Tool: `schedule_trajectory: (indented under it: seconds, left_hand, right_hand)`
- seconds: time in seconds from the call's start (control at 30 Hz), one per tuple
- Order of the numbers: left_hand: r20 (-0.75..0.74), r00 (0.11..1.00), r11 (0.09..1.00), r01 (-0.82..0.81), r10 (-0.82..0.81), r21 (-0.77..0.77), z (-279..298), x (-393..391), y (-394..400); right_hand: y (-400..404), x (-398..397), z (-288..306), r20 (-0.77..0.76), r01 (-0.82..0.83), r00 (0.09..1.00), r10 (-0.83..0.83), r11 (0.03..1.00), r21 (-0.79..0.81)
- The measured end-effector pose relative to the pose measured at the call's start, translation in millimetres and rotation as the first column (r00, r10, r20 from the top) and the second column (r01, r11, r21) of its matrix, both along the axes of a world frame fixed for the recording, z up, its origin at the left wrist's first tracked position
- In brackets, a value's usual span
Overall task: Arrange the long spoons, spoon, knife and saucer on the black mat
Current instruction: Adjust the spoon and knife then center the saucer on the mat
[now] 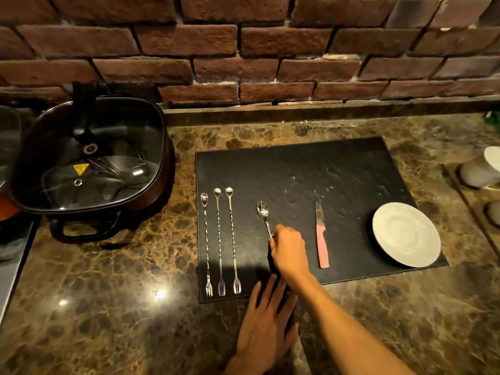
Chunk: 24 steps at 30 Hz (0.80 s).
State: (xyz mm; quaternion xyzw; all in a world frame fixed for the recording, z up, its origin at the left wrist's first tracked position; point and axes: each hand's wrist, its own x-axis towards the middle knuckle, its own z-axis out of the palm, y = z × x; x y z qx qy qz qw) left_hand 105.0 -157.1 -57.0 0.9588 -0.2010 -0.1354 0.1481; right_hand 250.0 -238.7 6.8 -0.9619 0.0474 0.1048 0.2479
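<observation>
A black mat point(311, 171) lies on the marble counter. Three long twisted spoons with fork ends point(219, 239) lie side by side along its left edge, bowls pointing away from me. A short spoon point(263, 211) rests on the mat's middle, and my right hand point(288, 249) is closed around its handle. To the right lies a knife with a pink handle point(322, 236), blade pointing away. A white saucer point(405, 234) sits at the mat's right corner. My left hand point(266, 328) lies flat on the counter at the mat's near edge, fingers spread.
A square electric pot with a glass lid point(89, 155) stands to the left of the mat. A brick wall point(243, 50) runs along the back. White cups point(481, 169) sit on a tray at the far right.
</observation>
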Motion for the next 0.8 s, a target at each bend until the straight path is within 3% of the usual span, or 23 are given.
schedule_trajectory:
  seconds: [0.8]
  left_hand:
    - [0.018, 1.000, 0.999, 0.009, -0.010, 0.040, 12, 3, 1]
  right_hand:
    - [5, 8, 0, 0.006, 0.093, 0.996, -0.093, 0.993, 0.067]
